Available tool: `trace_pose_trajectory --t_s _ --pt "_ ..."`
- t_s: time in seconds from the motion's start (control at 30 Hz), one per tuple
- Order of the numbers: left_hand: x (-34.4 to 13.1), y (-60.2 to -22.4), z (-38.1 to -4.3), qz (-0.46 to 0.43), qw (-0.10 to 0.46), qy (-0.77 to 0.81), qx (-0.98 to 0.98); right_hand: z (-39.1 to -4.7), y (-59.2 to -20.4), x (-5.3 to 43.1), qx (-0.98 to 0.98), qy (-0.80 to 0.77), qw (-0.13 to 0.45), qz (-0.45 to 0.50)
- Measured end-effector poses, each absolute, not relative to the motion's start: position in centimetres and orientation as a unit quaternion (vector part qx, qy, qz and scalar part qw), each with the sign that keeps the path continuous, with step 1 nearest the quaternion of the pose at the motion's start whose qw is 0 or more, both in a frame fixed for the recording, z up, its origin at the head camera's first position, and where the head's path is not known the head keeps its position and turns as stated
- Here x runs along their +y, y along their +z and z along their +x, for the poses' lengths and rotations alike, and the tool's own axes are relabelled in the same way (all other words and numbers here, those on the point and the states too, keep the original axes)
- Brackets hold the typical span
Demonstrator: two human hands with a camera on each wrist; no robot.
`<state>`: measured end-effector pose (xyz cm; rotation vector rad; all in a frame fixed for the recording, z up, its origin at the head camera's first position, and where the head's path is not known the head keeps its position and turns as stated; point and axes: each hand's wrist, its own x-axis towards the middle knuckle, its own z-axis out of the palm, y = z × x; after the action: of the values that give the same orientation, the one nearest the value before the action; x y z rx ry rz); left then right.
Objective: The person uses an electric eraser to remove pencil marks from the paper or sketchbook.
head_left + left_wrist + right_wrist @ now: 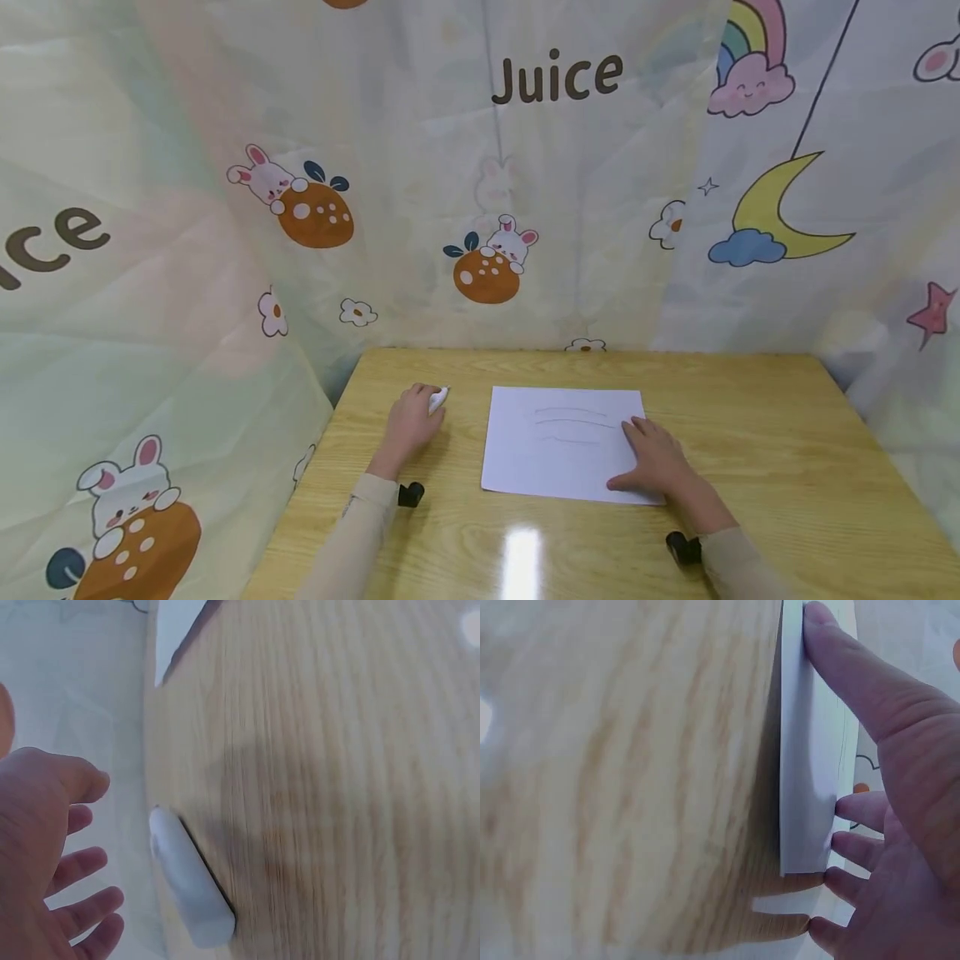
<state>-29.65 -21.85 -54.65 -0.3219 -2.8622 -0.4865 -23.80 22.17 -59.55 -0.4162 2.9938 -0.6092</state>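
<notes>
A small white elongated object (438,401), rounded with a narrower far end, lies on the table; its exact kind is unclear. My left hand (408,423) is just beside it, and in the left wrist view a gap shows between the loosely bent fingers (79,862) and the white object (191,885). To the right lies a white sheet of paper (517,454) with several thin, slightly curved lines drawn across it. On its right edge rests my right hand (660,462), thumb and fingers spread. In the right wrist view the thumb (855,664) touches the paper (802,787).
The wooden table (780,450) reaches back to a patterned curtain (585,183) that also hangs along both sides. A black wrist-strap piece (411,494) sits by the left wrist and another black piece (683,549) by the right. Light glares off the table's front.
</notes>
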Motion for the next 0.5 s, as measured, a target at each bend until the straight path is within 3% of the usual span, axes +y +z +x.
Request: trace_pose_trajectory --t_s 0.33,0.5 --pt "-22.5 -56.0 -32.3 -0.045 0.047 -0.179 -0.982 -24.2 -59.1 21.8 0.967 -0.201 0.041 -0.149" --pt "-23.1 -57.1 -32.5 -0.006 0.04 -0.192 -0.981 -24.1 -59.7 22.0 0.965 -0.212 0.035 -0.15"
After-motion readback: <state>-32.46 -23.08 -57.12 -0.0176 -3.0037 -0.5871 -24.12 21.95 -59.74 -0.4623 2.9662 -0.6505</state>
